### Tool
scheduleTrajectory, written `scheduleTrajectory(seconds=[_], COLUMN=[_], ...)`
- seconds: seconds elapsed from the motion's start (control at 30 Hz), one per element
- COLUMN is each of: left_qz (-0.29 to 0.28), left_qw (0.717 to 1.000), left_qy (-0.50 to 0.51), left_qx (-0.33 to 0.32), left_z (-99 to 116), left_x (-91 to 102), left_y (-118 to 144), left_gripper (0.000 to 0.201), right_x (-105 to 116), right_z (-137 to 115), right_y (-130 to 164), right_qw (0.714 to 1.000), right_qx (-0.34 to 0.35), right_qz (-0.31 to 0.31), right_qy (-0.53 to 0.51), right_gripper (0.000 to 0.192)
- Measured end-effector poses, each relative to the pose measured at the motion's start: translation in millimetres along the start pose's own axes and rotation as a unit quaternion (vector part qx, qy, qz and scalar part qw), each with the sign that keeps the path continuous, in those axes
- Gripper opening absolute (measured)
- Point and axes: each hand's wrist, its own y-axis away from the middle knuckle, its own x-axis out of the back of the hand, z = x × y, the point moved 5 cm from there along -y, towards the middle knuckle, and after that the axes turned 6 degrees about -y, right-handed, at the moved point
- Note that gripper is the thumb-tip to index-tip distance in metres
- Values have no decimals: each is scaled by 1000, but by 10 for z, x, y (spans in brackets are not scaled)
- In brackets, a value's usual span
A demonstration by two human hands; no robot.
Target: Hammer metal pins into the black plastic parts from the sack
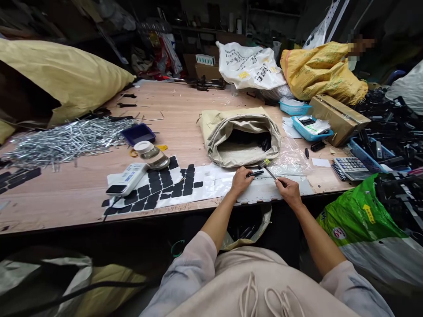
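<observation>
My left hand is closed on a slim black part, held low over the white sheets at the table's front edge. In my right hand is a small hammer, gripped by its dark handle. Its metal shaft slants up to the left, and the yellowish head is just above the black part; I cannot tell whether they touch. Right behind both hands lies a beige sack, its mouth facing me and dark pieces inside. Clear plastic film lies beside it.
On the left are a heap of metal rods, a dark blue tray, a glass jar, a white device and black adhesive pads. Blue baskets, a cardboard box, a calculator and a green bag are right.
</observation>
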Motion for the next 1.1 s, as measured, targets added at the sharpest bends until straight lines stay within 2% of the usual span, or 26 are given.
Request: scheduleTrajectory(seconds=[0.13, 0.27, 0.4, 0.6, 0.67, 0.77, 0.87, 0.93, 1.0, 1.1], left_qz=[-10, -20, -22, -32, -33, -29, -23, -19, -6, -6], left_qw=[1000, 1000, 1000, 999, 999, 999, 1000, 1000, 999, 994], left_qy=[-5, -11, -4, -1, 0, 6, 14, 25, 41, 60], left_qx=[8, 12, 16, 25, 25, 22, 15, 0, -31, -95], left_z=[8, 13, 10, 14, 14, 5, 12, 59, 143, 267], left_x=[-2, -3, -4, 13, 14, 12, 42, 100, 188, 266], left_y=[8, 7, 5, -2, 1, -6, -23, 17, 171, 666], left_gripper=[16, 20, 19, 18, 18, 17, 17, 16, 16, 20], right_x=[-6, -27, -18, -122, -139, -114, -65, -28, -7, -21], right_z=[-34, 39, 21, -72, -18, 134, 257, 286, 288, 278], right_y=[-6, -3, -8, 21, 28, 14, -17, -42, -62, -68], right_qw=[995, 991, 996, 995, 997, 997, 972, 954, 947, 946], right_qx=[56, 46, 31, 62, 43, -45, -134, -159, -165, -165], right_qz=[3, 6, 12, -19, -24, -23, -8, 11, 20, 6], right_qy=[77, 126, 85, 72, 53, -56, -194, -252, -276, -280], right_gripper=[28, 25, 27, 25, 24, 31, 42, 45, 46, 47])
